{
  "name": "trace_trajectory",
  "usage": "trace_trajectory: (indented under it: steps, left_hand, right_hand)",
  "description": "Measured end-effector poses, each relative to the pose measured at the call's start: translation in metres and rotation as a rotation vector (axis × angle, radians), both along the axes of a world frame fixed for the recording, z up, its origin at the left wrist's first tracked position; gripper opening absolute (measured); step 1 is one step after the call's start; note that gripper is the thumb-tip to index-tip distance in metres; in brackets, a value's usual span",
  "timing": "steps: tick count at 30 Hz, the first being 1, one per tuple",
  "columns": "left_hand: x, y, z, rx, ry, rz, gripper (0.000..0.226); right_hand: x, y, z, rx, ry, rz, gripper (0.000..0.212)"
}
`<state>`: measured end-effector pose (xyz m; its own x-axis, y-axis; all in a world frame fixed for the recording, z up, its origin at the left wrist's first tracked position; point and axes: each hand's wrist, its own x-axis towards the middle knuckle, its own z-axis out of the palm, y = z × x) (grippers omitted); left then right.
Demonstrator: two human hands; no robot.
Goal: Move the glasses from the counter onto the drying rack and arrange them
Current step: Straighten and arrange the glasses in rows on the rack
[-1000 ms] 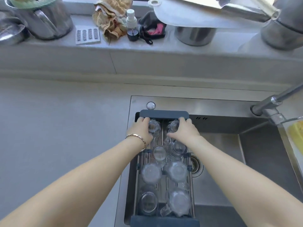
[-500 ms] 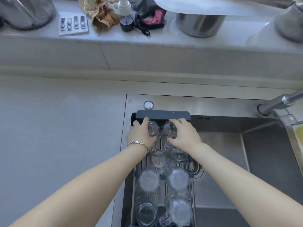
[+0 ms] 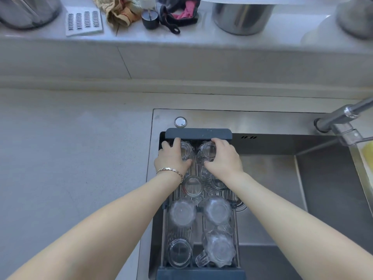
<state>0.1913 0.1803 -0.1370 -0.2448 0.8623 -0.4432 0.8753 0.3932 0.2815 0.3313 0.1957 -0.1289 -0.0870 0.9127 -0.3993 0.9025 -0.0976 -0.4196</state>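
Drying rack (image 3: 198,133) spans the sink (image 3: 272,178). Nearest end of rack: four clear glasses in two rows, then two more toward the middle (image 3: 192,186). Far end of rack, just short of its dark end bar: left hand (image 3: 172,158), fingers curled around the left far glass (image 3: 186,151); right hand (image 3: 223,158), fingers curled around the right far glass (image 3: 206,152). Both glasses sit side by side on the rack. Tabletop (image 3: 70,158) lies left of rack

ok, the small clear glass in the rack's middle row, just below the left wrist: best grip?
Take the small clear glass by its outer wall, from straight above, fingers left and right. It stands on the dark slatted drying rack with its round end facing up, and the neighbouring ribbed glass crowds its right side, so keep the pinch narrow.
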Motion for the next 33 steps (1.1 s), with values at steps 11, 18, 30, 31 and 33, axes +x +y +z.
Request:
trace_trajectory:
  steps: [11,18,30,31,33]
  left_hand:
    - [-0.020,0.008,0.003,0.000,0.041,-0.360,0.075]
    - [-0.024,0.008,0.001,0.006,0.057,-0.435,0.076]
    - [-0.028,0.009,0.002,0.054,-0.079,-0.464,0.072]
    - [-0.027,0.009,0.002,0.066,-0.096,-0.450,0.072]
    - [-0.026,0.009,0.002,0.071,-0.114,-0.436,0.072]
  right_hand:
    - [-0.005,-0.007,0.000,0.012,-0.051,-0.153,0.063]
    - [-0.007,-0.012,-0.002,0.089,-0.133,-0.086,0.066]
    - [-0.002,-0.005,-0.003,0.023,-0.023,-0.154,0.071]
    - [-0.002,-0.004,-0.003,0.024,-0.025,-0.153,0.071]
    - [-0.001,-0.005,-0.004,0.025,-0.036,-0.151,0.071]
